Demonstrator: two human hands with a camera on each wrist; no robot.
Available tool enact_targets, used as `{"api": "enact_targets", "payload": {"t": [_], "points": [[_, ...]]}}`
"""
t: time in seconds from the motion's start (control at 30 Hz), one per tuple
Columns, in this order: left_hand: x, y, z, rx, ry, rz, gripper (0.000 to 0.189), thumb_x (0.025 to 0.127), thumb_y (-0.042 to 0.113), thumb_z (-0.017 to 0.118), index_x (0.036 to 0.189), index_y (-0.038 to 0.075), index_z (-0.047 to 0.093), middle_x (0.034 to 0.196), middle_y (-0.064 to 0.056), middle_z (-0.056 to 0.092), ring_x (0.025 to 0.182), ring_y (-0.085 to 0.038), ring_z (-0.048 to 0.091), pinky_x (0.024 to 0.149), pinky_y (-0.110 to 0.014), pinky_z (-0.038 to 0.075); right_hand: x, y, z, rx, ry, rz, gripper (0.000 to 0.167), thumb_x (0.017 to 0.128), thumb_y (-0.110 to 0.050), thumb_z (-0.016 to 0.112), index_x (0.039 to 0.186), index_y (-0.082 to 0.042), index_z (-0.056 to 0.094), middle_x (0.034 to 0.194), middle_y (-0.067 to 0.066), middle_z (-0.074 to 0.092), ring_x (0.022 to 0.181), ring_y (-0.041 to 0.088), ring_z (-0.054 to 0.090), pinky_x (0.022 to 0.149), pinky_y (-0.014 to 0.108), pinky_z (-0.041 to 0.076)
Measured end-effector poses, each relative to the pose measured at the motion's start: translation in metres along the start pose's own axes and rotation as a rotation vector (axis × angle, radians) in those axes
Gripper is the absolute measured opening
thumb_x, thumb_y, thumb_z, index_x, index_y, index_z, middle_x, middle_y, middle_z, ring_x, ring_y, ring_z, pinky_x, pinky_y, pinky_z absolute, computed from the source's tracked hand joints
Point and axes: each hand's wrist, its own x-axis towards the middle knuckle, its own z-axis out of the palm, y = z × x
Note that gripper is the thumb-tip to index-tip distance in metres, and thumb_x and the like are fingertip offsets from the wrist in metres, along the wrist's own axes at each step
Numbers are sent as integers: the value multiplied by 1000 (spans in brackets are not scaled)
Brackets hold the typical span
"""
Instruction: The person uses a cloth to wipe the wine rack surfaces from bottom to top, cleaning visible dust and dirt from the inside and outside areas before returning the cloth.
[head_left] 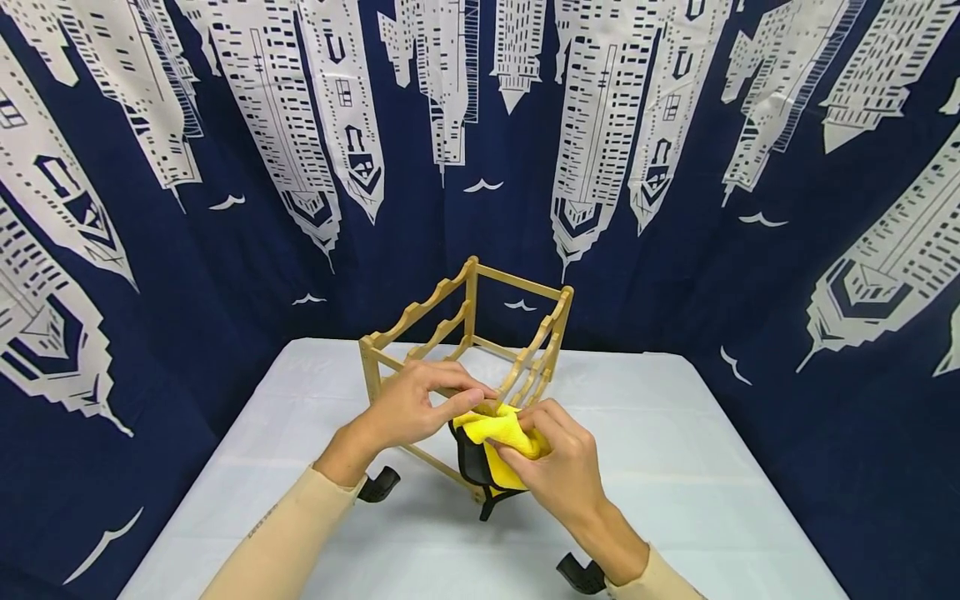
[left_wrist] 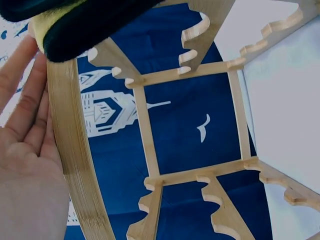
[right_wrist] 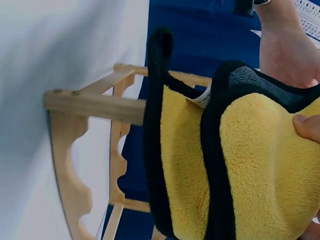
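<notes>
A yellow microfiber cloth (head_left: 506, 433) with a dark grey reverse and black edging drapes over the near end of a wooden rack (head_left: 517, 282). My right hand (head_left: 562, 458) pinches the bunched cloth between thumb and fingers. On the rack's near top bar lies my left hand (head_left: 420, 404), beside the cloth. In the left wrist view its fingers (left_wrist: 30, 95) stretch out along the wooden bar (left_wrist: 75, 135), with the tips right by the cloth. The right wrist view shows the cloth's folded yellow layers (right_wrist: 255, 150) hanging past the end of a rack bar.
The rack has scalloped side rails (left_wrist: 220, 210) and stands on a white-covered table (head_left: 660, 467). Behind it hangs a navy curtain (head_left: 480, 225) printed with white buildings and birds. Black wrist mounts (head_left: 380, 485) sit under both forearms.
</notes>
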Motion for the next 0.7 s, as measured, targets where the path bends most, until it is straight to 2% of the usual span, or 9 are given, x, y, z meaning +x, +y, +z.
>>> {"api": "enact_targets", "payload": {"t": [0.17,0.3,0.47,0.7], "points": [[2,10,9,37,30,-47,21,115,23,75,131,18,89,116,5,89,103,-9,79,91,-28,69,-6,7,-12,35,22,-1,36,75,-6,111,93,-9,80,103,5,80,86,24,80,80,13,66],[4,19,17,134,49,-108,27,110,28,83,133,15,88,116,4,89,105,-12,83,96,-30,71,-8,14,-21,28,45,1,35,76,-4,109,94,-8,80,104,6,81,88,25,81,82,12,66],[9,30,28,311,72,-174,38,102,38,93,132,16,89,117,2,91,104,-15,85,91,-31,69,-11,24,-34,-15,81,5,36,73,-3,110,93,-7,80,102,7,81,85,26,80,83,9,63],[11,39,36,392,121,-235,32,95,29,98,123,16,92,111,2,91,100,-16,83,80,-26,63,-10,40,-53,-67,138,34,38,70,-3,112,90,-5,80,100,10,82,85,25,80,86,4,60]]}}
